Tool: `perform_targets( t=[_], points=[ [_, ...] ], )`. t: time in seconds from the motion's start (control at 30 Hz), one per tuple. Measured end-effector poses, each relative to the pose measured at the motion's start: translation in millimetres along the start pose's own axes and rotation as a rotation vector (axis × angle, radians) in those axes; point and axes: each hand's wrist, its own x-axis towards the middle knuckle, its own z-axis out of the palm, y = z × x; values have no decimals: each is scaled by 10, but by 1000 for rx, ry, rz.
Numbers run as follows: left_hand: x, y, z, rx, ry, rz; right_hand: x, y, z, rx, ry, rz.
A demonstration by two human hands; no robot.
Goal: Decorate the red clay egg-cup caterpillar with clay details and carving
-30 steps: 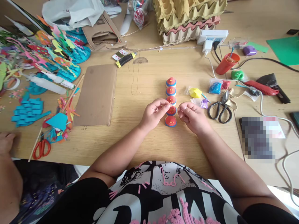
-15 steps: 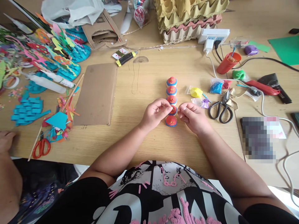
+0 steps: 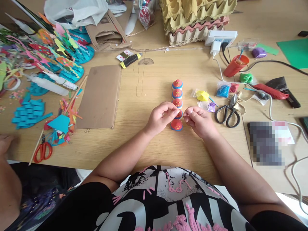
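Note:
Several small red-topped clay figures with blue rims and yellow smiling faces stand in a line on the table. Over the near end of that line, my left hand is closed, thumb and forefinger pinched together. Facing it from the other side, my right hand is closed in a pinch too. A narrow gap separates the two sets of fingertips. Anything between them is too small to make out. Right of my hands lie yellow clay, a bag of purple clay and black-handled scissors.
Cardboard lies left of my hands, with paper scraps and red-handled scissors beyond it. Egg trays and a power strip are at the back. A red cup stands right. Another person's hand rests at the left edge.
Both hands hold nearly the same pinched pose above the figures. The whole view has shifted very slightly; nothing on the table has visibly moved.

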Motion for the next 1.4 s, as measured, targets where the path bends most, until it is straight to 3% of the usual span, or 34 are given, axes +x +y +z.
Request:
perform_targets(
  t=[0.4,0.73,1.0,1.2,1.4],
  points=[
    [12,22,-4,73,-33,26,5,18,-15,-21,-26,-33],
    [-3,96,8,382,-22,266,-46,1,46,-202,-53,-183],
    [-4,75,8,521,-10,392,-44,15,44,-217,-76,-169],
    [1,73,3,543,26,422,-53,1,13,-183,-132,-128],
    [6,73,-20,586,9,365,-49,-9,22,-170,-101,-120]
  ],
)
